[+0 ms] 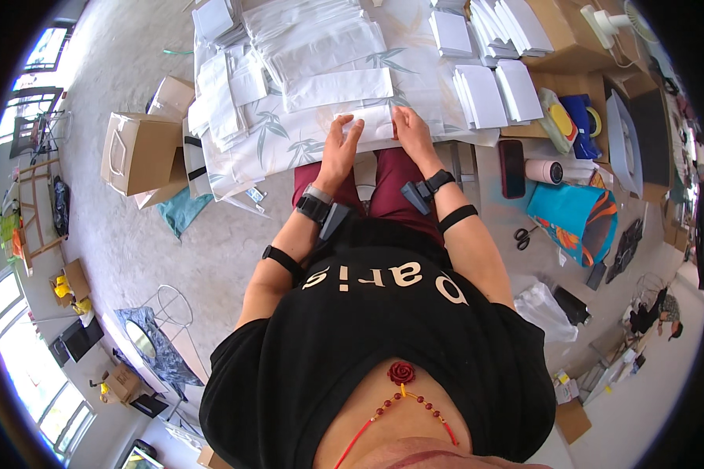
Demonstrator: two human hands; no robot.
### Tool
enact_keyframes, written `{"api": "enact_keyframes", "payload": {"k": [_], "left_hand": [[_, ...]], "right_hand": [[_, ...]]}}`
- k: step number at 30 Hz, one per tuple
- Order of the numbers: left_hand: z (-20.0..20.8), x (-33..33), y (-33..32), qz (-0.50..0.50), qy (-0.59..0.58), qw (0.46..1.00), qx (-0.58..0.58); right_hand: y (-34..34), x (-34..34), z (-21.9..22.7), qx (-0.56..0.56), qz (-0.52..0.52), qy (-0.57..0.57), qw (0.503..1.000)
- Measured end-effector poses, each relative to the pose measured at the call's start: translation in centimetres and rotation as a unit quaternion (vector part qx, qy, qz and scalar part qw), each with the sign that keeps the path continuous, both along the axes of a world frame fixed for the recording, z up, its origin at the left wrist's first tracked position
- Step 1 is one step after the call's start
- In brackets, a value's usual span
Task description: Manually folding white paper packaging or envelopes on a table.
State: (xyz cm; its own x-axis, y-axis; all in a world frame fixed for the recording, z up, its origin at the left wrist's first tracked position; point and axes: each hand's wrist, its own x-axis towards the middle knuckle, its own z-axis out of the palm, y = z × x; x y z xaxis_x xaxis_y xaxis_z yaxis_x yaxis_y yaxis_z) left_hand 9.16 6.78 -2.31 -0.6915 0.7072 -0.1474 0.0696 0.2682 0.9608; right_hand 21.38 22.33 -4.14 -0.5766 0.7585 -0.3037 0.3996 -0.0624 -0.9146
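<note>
A flat white plastic sleeve [377, 123] lies at the table's near edge, between my two hands. My left hand [339, 154] is at its left end, thumb and forefinger apart. At the right end, the bent fingers of my right hand [414, 134] close on the sleeve; their undersides are hidden. Just beyond lies another long white sleeve [340, 88], in front of a spread pile of white sleeves [313, 43]. More narrow sleeves [220, 98] are heaped at the left. Stacks of white folded cards or envelopes [481, 95] stand at the right.
A leaf-patterned cloth [281, 141] covers the table. Cardboard boxes [137, 152] stand left. On the right surface are a dark phone [512, 169], a pink cup [544, 171], scissors [524, 237] and a blue bag [567, 219]. A white fan [606, 22] is at the far right.
</note>
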Motion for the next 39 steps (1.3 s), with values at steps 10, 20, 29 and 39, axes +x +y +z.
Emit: {"api": "enact_keyframes", "payload": {"k": [10, 20, 29, 39], "left_hand": [[-1.3, -2.2, -2.5, 0.209, -0.144, 0.955, 0.156], [0.0, -1.1, -3.2, -0.072, 0.348, 0.935, -0.020], [-1.1, -1.1, -4.8, -0.222, 0.456, 0.841, -0.190], [-0.8, -0.1, -3.7, -0.117, 0.459, 0.844, -0.251]], "right_hand": [[-1.0, -0.2, -1.0, 0.272, 0.021, -0.049, 0.961], [-0.9, -0.5, -0.8, 0.296, 0.036, -0.062, 0.952], [-0.8, -0.2, -0.9, 0.300, 0.045, -0.061, 0.951], [-0.8, -0.4, -0.7, 0.292, 0.047, -0.070, 0.953]]}}
